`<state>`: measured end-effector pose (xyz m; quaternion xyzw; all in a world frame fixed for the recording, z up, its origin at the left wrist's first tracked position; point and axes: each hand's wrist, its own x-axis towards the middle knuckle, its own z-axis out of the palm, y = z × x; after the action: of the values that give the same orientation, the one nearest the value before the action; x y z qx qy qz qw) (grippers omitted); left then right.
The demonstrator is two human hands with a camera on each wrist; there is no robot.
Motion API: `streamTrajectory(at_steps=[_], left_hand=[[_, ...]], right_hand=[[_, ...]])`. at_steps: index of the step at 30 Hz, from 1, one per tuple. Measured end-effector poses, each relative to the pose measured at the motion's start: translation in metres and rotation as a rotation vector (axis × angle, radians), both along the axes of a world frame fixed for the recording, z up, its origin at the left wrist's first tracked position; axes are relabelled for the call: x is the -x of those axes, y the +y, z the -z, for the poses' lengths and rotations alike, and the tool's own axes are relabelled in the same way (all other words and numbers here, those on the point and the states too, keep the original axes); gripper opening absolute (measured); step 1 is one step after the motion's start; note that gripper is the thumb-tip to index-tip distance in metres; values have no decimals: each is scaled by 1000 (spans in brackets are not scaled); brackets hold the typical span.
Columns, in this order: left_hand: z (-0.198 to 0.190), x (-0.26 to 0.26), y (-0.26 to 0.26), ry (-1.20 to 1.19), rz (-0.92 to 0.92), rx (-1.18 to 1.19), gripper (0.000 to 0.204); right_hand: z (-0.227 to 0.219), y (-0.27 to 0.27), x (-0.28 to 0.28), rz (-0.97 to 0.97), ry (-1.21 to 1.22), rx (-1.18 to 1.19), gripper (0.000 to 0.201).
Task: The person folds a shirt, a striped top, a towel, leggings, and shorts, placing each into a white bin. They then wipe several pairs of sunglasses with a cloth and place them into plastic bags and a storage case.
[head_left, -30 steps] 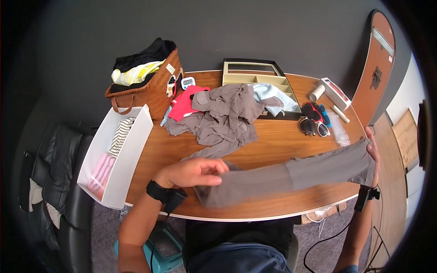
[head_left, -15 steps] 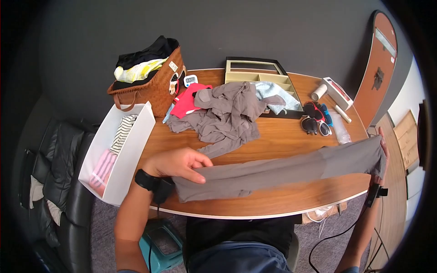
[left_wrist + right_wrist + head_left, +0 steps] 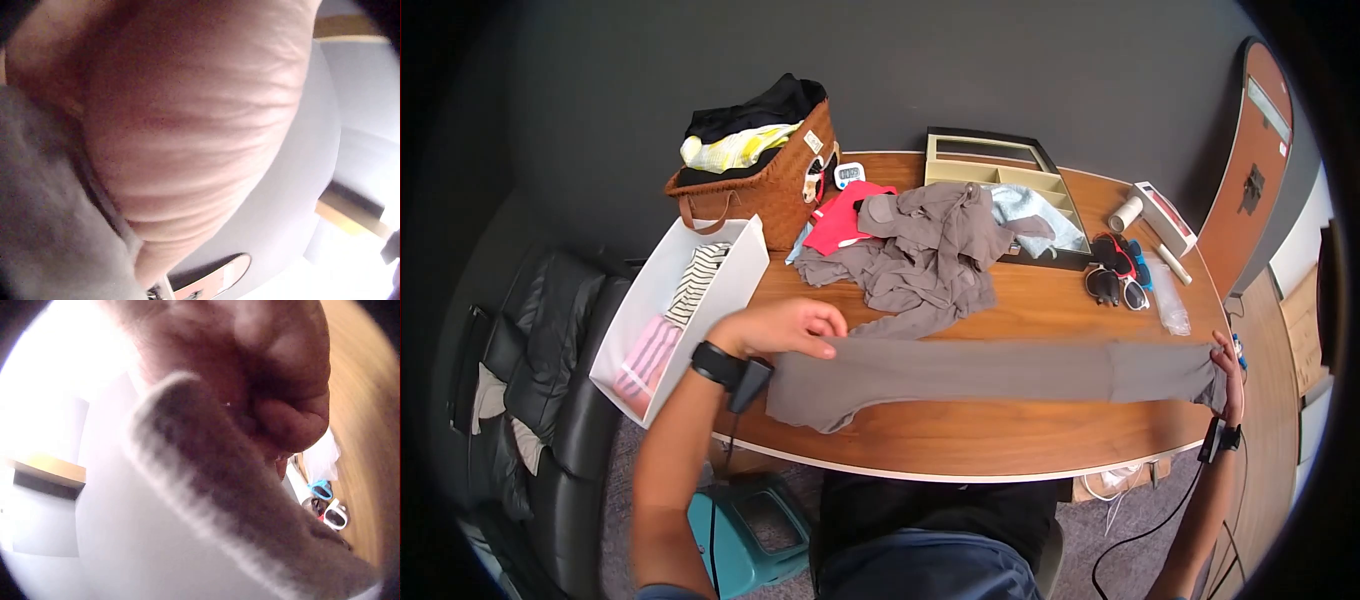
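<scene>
A long grey garment (image 3: 980, 370) is stretched sideways above the front of the wooden table. My left hand (image 3: 785, 325) grips its wider end, fingers bent and thumb along the top edge. At the narrow end, the right hand (image 3: 1228, 375) holds the cuff with curled fingers. In the left wrist view, grey cloth (image 3: 50, 206) lies against the palm of the left hand (image 3: 200, 125). The right wrist view shows the cuff's edge (image 3: 219, 469) below the right hand (image 3: 250, 369). Behind the garment lies a crumpled grey pile (image 3: 935, 250).
A white bin (image 3: 745, 270) with striped clothes stands left, beside a full brown basket (image 3: 750, 200). Farther back are a red cloth (image 3: 835, 225), a timer (image 3: 849, 175) and a compartment case (image 3: 965, 173). Sunglasses (image 3: 1135, 295), a plastic bag (image 3: 1170, 305) and a white box (image 3: 1165, 215) lie right.
The garment has gone from slanting up toward the right to nearly level. My right hand has lowered, and the left hand has risen slightly. The head view has shifted.
</scene>
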<state>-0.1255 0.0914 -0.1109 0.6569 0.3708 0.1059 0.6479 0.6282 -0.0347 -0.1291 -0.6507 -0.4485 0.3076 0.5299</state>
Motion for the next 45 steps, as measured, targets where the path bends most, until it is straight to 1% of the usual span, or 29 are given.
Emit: streamTrajectory(at_steps=[2,3,4,5,6,8,9,11,12,15,17,18,20,21,23,24,26,27,28,30,31,33,35,38,40,41,42,44,45], left_hand=[[30,-6,6,41,-17,-42,28],[31,-11,5,41,-20,-39,28],[32,-16,3,125,-54,4,29],[33,-19,3,208,-87,46,31],[36,-18,4,207,-87,48,31],[44,-16,6,226,-19,107,41],[45,-15,5,227,-18,108,41],[47,-14,2,263,130,9,51],[47,-14,1,264,130,12,51],[46,-15,-5,293,203,-61,58],[44,-16,-9,458,266,-128,52],[47,-16,-10,458,263,-125,52],[50,-16,-11,627,320,-285,45],[47,-15,-13,627,320,-283,45],[36,-13,-17,535,264,-334,30],[38,-11,-19,535,268,-331,30],[40,-6,-26,-115,-58,-102,16],[36,-2,-26,-144,-84,-1,8],[32,-2,-26,-145,-87,-2,8],[26,-4,-27,-169,-226,-9,9],[24,-7,-27,-188,-241,-6,14],[19,-12,-29,-141,-257,12,14],[23,-15,-29,-94,-270,29,14],[38,-22,-29,14,-178,10,19],[42,-33,-30,204,-34,-226,30],[52,-38,-28,335,-15,-363,46],[56,-42,-31,333,-16,-363,46],[61,-51,-36,348,20,-650,51],[62,-54,-35,389,45,-610,53]], right_hand=[[11,-1,-25,-41,-114,101,57],[22,-1,-45,-26,-117,74,53],[21,-4,-49,-28,-117,77,53],[18,-8,-54,-10,-44,105,52],[17,-12,-59,10,29,133,51],[27,-13,-87,57,2,139,50],[32,-14,-98,60,48,138,50],[41,-15,-114,61,110,130,47],[46,-15,-121,60,111,133,47],[53,-16,-120,20,165,124,48],[54,-18,-104,2,135,92,50],[51,-20,-94,-1,135,94,50],[39,-26,-69,-72,124,210,52],[38,-27,-61,-2,144,213,50],[43,-27,-76,10,116,181,50],[46,-29,-84,23,89,148,50],[43,-33,-80,80,88,149,51],[41,-33,-78,132,84,146,52],[44,-32,-81,129,84,145,52],[54,-30,-95,166,72,59,49],[57,-29,-103,164,71,60,49],[63,-26,-120,201,-59,-19,44],[57,-27,-124,191,-31,-17,43],[59,-28,-136,181,9,-18,42],[61,-31,-139,177,20,-20,43],[62,-32,-139,194,1,9,43],[62,-33,-139,211,-17,37,44],[63,-34,-137,207,3,47,44],[64,-35,-137,204,25,55,45]])
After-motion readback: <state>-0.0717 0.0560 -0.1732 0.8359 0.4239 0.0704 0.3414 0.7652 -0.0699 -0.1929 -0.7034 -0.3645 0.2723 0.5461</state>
